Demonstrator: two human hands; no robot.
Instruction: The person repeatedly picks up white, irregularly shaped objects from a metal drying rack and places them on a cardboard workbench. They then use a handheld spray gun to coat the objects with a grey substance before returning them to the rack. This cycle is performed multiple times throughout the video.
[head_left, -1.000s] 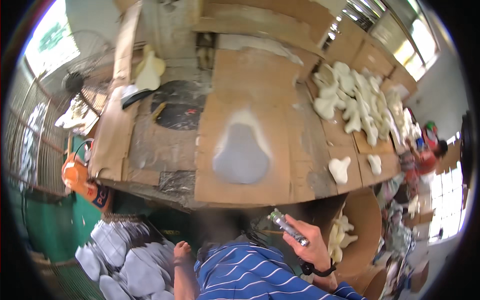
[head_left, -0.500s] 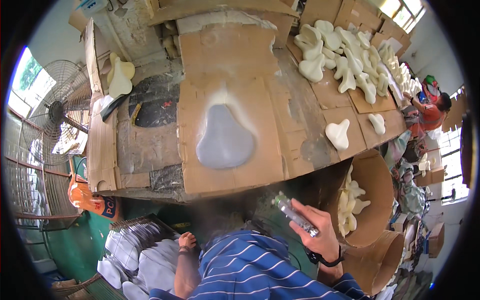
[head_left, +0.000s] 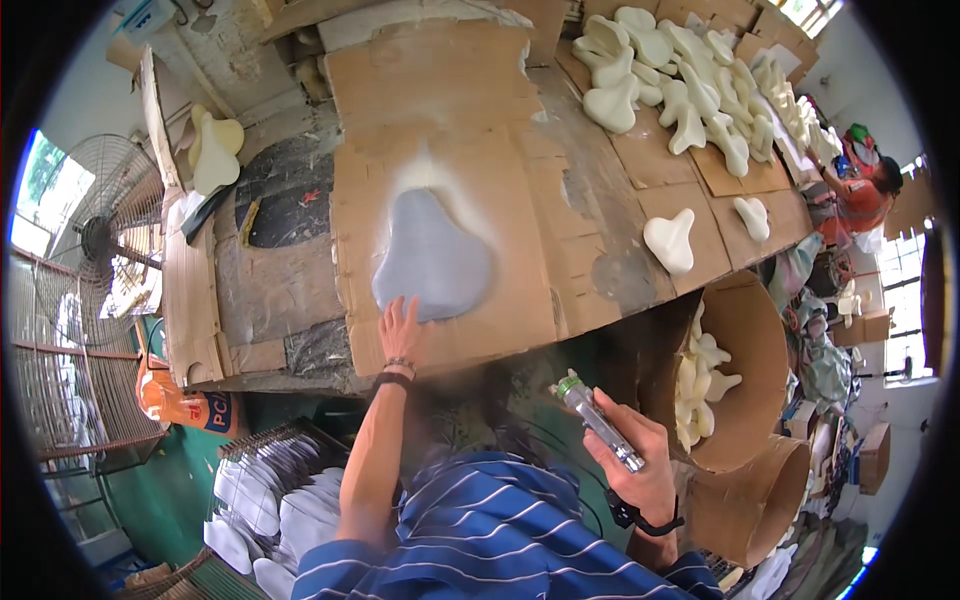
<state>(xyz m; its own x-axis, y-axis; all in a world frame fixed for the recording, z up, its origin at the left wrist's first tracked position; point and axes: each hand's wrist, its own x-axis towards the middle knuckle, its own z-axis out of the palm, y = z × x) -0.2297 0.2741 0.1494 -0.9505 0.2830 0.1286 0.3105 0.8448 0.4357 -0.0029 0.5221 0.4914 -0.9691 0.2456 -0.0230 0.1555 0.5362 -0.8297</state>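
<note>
A grey-coated, saddle-shaped foam pad lies on a cardboard sheet, its narrow end pointing away from me. Pale overspray rings it on the cardboard. My left hand reaches to the pad's near left edge with fingers stretched out and apart; whether the fingertips touch it I cannot tell. Off the table's front edge, my right hand is wrapped round a metal spray gun with a green front end, tilted toward the upper left.
Cream foam pads are heaped at the table's far right. More sit in a round cardboard drum. A wire rack of grey pads stands at lower left, a large fan at left. A person works at the far right.
My left hand has risen from beside my body up to the grey pad, and its fingers have opened out. The spray gun in my right hand has shifted only slightly.
</note>
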